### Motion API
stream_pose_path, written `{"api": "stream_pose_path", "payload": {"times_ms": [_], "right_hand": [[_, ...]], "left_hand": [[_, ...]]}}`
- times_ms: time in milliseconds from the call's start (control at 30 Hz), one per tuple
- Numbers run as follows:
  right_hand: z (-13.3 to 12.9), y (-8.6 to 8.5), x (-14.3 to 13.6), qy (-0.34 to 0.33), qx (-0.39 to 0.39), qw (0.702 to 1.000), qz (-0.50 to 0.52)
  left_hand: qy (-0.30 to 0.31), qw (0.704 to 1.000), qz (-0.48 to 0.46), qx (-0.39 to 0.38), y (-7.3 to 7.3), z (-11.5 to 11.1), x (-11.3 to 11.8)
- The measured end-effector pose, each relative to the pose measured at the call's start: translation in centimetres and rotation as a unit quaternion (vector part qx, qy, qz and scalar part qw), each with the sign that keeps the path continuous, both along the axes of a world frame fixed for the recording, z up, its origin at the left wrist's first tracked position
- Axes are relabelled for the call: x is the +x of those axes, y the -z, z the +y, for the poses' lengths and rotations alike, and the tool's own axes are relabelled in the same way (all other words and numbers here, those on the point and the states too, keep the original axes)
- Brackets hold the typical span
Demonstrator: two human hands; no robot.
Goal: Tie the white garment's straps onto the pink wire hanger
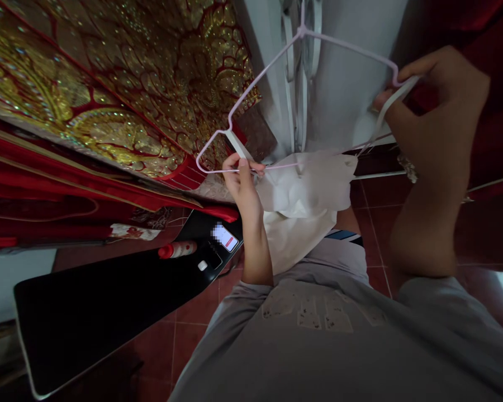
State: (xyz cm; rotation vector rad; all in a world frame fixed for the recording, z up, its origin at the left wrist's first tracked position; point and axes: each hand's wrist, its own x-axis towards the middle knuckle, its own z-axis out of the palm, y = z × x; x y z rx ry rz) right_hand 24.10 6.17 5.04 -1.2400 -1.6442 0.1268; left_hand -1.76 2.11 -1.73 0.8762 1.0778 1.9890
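A pale pink clothes hanger [270, 66] hangs in front of me, its upper end out of view. My left hand [245, 184] pinches a white strap [237, 144] that loops over the hanger's left shoulder notch. Near the hanger's right end, my right hand [433, 103] has thumb and fingers closed on the other white strap. Below the hanger hangs a cream-white garment [302, 192] with a sheer top layer, draped down towards my lap. Exactly how the right strap sits on the hanger's notch is partly hidden by my fingers.
Gold-sequinned red garments [121, 72] hang close on the left. A black-topped table [109, 301] stands lower left, bearing a lit phone [225, 237], a red-capped bottle [178, 249] and a small white case [202, 266]. White metalwork [291, 100] rises behind the hanger; red floor tiles [197, 335] lie below.
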Motion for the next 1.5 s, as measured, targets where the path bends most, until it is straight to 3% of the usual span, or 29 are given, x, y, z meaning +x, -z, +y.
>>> {"api": "stream_pose_path", "payload": {"times_ms": [133, 400, 467, 533, 633, 800, 1000, 1133, 1400, 1500], "right_hand": [[0.3, 0.0, -1.5, -0.015, 0.034, 0.999, -0.004], [-0.8, 2.3, -4.4, -0.060, 0.260, 0.962, 0.066], [-1.6, 3.2, -5.2, -0.079, 0.219, 0.970, 0.069], [-2.3, 4.2, -5.8, -0.138, 0.089, 0.986, 0.028], [-2.5, 5.8, -6.4, -0.209, -0.061, 0.975, -0.055], [-2.8, 8.1, -7.3, -0.149, -0.038, 0.988, -0.028], [-3.1, 9.4, -7.8, -0.138, -0.021, 0.990, -0.008], [-2.9, 9.7, -7.5, -0.131, -0.013, 0.991, -0.011], [-2.9, 9.7, -7.3, -0.140, -0.003, 0.990, -0.012], [-2.7, 9.6, -6.8, -0.145, -0.004, 0.989, -0.037]], "left_hand": [[-0.012, 0.999, 0.014, -0.033, -0.1, -0.1, 0.2], [0.028, 0.999, 0.005, -0.044, 0.1, -0.1, -0.1], [0.019, 0.999, 0.008, -0.049, 0.4, 0.1, 0.1], [0.007, 0.999, 0.015, -0.050, 0.7, 0.2, 0.2], [0.024, 0.999, 0.035, -0.026, 1.2, 0.1, 0.3], [0.002, 0.995, 0.101, 0.012, 2.1, -1.7, 0.9], [-0.065, 0.989, 0.128, -0.028, 2.6, -3.9, 1.8], [-0.054, 0.989, 0.132, -0.042, 1.1, -4.5, 1.2], [0.088, 0.992, 0.083, -0.021, -5.2, -4.7, -1.3], [0.079, 0.995, 0.060, 0.014, -6.2, -4.4, -1.4]]}}
